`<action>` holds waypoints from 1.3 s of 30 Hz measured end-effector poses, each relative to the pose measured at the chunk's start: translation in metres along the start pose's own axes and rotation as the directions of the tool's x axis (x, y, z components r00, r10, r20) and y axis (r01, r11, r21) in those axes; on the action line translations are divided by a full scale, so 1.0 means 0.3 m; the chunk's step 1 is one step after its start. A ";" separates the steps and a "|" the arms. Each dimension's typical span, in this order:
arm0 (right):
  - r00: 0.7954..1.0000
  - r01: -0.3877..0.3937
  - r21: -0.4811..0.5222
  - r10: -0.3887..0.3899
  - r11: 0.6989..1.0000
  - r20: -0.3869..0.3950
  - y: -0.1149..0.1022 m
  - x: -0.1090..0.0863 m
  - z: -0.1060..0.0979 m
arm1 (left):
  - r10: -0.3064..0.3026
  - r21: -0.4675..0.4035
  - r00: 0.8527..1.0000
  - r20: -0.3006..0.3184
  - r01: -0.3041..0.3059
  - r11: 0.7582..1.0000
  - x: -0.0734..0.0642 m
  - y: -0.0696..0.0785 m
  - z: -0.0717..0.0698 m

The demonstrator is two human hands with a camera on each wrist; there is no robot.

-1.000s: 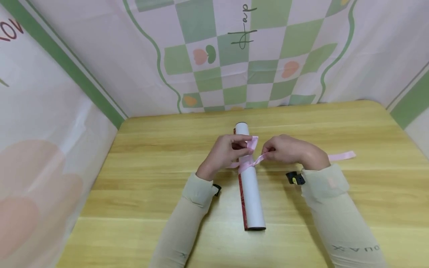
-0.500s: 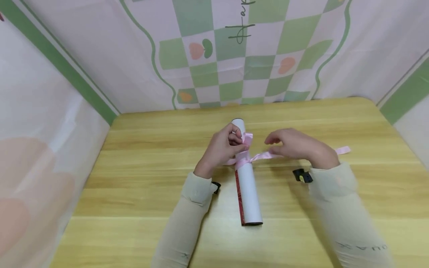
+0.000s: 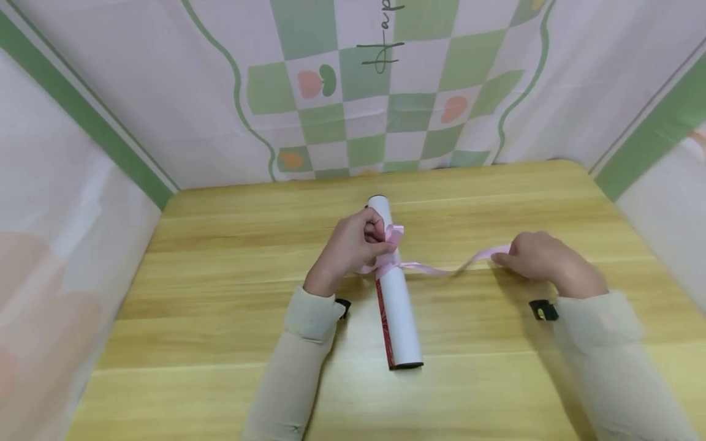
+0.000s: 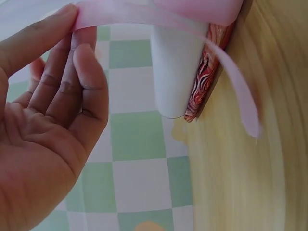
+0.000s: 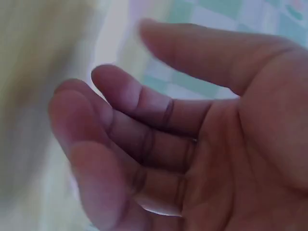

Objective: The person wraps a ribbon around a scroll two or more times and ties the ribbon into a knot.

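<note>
A white roll [image 3: 401,324] with a dark end and a red patterned strip along its left side lies on the wooden table. Pink ribbon [image 3: 388,267] is wrapped around its middle. My left hand [image 3: 353,248] pinches an upright loop of the ribbon [image 4: 120,13] between thumb and finger, above the roll. The ribbon's long tail [image 3: 427,268] runs right, toward my right hand [image 3: 543,260]. In the right wrist view, the right fingers [image 5: 115,86] are loosely bent and stand apart from the thumb. The tail's far end is hidden at the right hand.
The wooden table [image 3: 220,343] extends around the roll. A checked green-and-white cloth backdrop [image 3: 364,116] rises behind its far edge, with a pale side wall [image 3: 66,177] on the left. Black wrist devices [image 3: 543,310] sit at both cuffs.
My right hand has let go of the twisted ribbon near the roll and moved right along the tail. The left hand still holds the loop, with its index finger now more bent.
</note>
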State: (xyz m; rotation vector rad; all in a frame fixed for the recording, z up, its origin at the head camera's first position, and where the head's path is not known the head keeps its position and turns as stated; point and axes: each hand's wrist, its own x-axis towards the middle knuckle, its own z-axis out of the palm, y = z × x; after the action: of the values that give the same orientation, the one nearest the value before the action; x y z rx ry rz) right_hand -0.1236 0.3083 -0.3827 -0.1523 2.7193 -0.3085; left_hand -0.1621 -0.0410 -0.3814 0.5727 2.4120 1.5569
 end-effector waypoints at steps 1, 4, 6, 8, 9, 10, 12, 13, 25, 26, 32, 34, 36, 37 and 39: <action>1.000 -0.016 0.005 0.016 1.000 0.007 0.004 0.011 0.005 | -0.004 0.007 1.000 0.002 0.004 1.000 -0.002 0.000 -0.006; 0.999 -0.044 0.036 0.044 0.998 0.006 -0.007 0.051 0.019 | -0.013 0.031 1.000 0.003 0.013 0.999 -0.004 -0.001 -0.021; 0.998 -0.057 0.051 0.058 0.997 -0.007 -0.026 0.079 0.021 | -0.010 0.045 1.000 0.008 0.009 0.999 -0.001 -0.001 -0.025; 0.998 -0.061 0.068 0.063 0.996 -0.024 -0.048 0.108 0.020 | 0.000 0.056 1.000 0.017 -0.001 0.998 0.003 -0.002 -0.025; 0.998 -0.053 0.068 0.055 0.996 -0.035 -0.060 0.122 0.018 | 0.004 0.061 1.000 0.021 -0.005 0.998 0.006 -0.002 -0.024; 0.998 -0.046 0.068 0.050 0.997 -0.046 -0.073 0.137 0.015 | 0.005 0.063 1.000 0.025 -0.007 0.998 0.008 -0.002 -0.023; 0.998 -0.025 0.083 0.030 0.996 -0.058 -0.101 0.167 0.009 | 0.001 0.064 0.999 0.034 -0.004 0.998 0.011 -0.003 -0.019; 0.997 -0.007 0.097 0.015 0.995 -0.075 -0.116 0.183 0.007 | -0.003 0.062 0.999 0.036 0.000 0.998 0.012 -0.004 -0.018; 0.932 0.358 0.426 -0.290 0.831 -0.218 -0.423 0.325 0.010 | -0.003 0.072 0.999 0.037 0.000 0.997 0.005 -0.006 -0.030; 0.922 0.388 0.448 -0.332 0.806 -0.200 -0.438 0.330 0.014 | -0.002 0.076 0.999 0.037 0.000 0.997 0.004 -0.005 -0.032; 0.848 0.490 0.514 -0.521 0.704 -0.094 -0.457 0.330 0.019 | 0.004 0.095 1.000 0.028 -0.007 0.995 0.003 -0.003 -0.041; 0.829 0.528 0.495 -0.546 0.690 -0.122 -0.445 0.322 0.019 | 0.000 0.090 1.000 0.026 -0.003 0.996 0.003 -0.004 -0.042; 0.815 0.561 0.464 -0.555 0.685 -0.166 -0.431 0.310 0.022 | -0.007 0.076 1.000 0.025 0.005 0.997 0.003 -0.005 -0.042; 0.813 0.572 0.437 -0.547 0.693 -0.197 -0.424 0.300 0.023 | -0.011 0.073 1.000 0.024 0.009 0.997 0.003 -0.006 -0.042; 0.816 0.578 0.381 -0.521 0.722 -0.250 -0.411 0.271 0.026 | -0.019 0.069 1.000 0.023 0.017 0.997 0.004 -0.007 -0.041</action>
State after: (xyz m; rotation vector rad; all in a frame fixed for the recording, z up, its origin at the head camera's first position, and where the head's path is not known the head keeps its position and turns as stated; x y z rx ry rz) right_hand -0.1872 0.1751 -0.3910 -0.8479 2.5716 -1.1340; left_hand -0.1683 -0.0513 -0.3781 0.5776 2.4544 1.4571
